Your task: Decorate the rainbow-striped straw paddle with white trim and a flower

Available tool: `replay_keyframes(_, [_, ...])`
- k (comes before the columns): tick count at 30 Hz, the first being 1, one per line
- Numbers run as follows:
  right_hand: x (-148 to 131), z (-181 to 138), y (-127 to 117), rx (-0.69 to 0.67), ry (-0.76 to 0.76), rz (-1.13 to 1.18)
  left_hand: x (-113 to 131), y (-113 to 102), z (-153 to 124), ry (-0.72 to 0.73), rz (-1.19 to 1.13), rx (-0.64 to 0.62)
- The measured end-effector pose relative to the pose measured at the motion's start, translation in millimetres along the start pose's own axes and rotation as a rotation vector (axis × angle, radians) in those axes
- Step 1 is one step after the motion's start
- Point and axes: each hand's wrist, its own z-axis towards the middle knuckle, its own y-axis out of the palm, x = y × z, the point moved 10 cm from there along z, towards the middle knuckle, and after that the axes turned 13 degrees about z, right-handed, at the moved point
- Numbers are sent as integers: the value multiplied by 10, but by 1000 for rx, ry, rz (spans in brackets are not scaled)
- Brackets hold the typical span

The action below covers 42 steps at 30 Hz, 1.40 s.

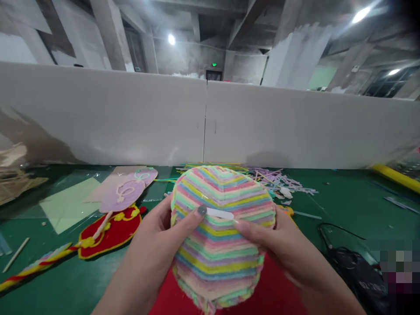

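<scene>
Both hands hold a rounded panel (pixel 219 258) covered in pastel pipe cleaners laid in V-shaped stripes of pink, yellow, green, blue and purple. My left hand (pixel 157 245) grips its left edge, thumb on the front and fingers hidden behind. At the right edge, my right hand (pixel 282 238) is closed in the same way. A small white strip (pixel 219 213) lies across the panel's middle; my left thumb touches its left end and my right thumb is at its right end. Red material (pixel 272 288) shows below the panel.
To the left lie a red fan (pixel 111 234) with a twisted yellow-red handle, a purple fan-shaped piece (pixel 127 192) and a light green sheet (pixel 70 205). Cut pipe cleaners (pixel 278 179) are heaped behind. A black pouch (pixel 354 267) sits right. A white partition (pixel 295 127) borders the green table.
</scene>
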Motion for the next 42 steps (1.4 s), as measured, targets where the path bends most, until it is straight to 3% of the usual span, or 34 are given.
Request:
replay_keyframes(10, [-37, -79, 20, 42, -20, 13, 27, -39, -61, -11, 29, 15])
replay_keyframes(16, [-39, -34, -15, 18, -36, -54, -9, -47, -31, 24, 41, -48])
replay_keyframes(24, [-55, -2, -118, 150, -91, -18, 46, -20, 53, 104, 148, -55])
replay_keyframes(26, [-67, 21, -144, 181, -127, 4, 220, -98, 33, 257, 268, 85])
replay_keyframes(29, [-103, 39, -178, 222, -194, -23, 578, -277, -246, 598, 565, 477])
replay_keyframes(30, [-114, 32, -184, 236, -213, -50, 638, -257, -337, 671, 663, 537])
replay_keyframes(31, [-127, 20, -184, 248, -229, -87, 655, -200, -381, 709, 742, 530])
replay_keyframes(35, [-193, -78, -128, 275, -297, -262, 531, 72, -322, 679, 839, 257])
replay_keyframes(42, [-278, -208, -81, 355, -397, -418, 515, 169, -253, 665, 818, 174])
